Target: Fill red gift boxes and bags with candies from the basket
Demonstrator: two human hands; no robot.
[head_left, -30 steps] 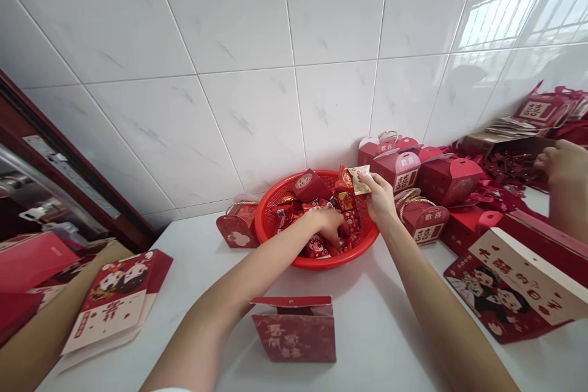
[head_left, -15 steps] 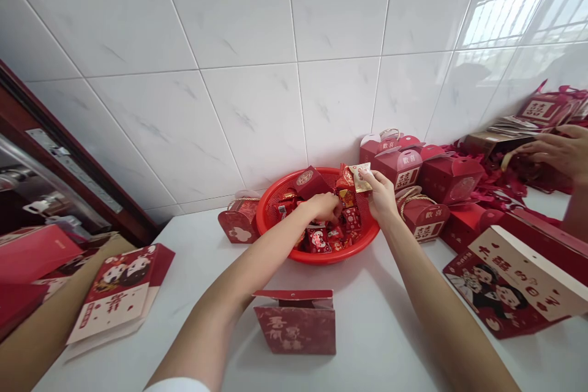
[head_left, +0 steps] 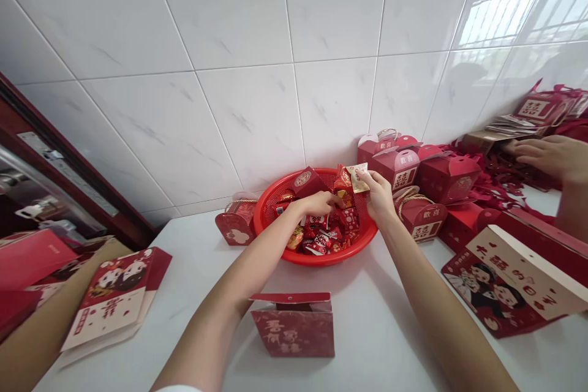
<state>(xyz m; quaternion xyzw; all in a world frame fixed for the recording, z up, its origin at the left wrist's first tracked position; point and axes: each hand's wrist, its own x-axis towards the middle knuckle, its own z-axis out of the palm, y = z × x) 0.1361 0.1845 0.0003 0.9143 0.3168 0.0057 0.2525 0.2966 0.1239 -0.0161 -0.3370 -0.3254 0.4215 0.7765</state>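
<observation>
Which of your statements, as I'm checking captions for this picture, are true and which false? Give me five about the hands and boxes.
1. The left hand is inside the basket. True.
2. The right hand is empty. False: it holds a cream packet.
3. The basket is red. True.
4. The front box lies in the basket. False: it stands on the table.
5. A rope-handled box stands left of the basket. True.

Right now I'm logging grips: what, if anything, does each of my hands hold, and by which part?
The right hand holds a cream packet by its right side; left hand: cannot tell.
</observation>
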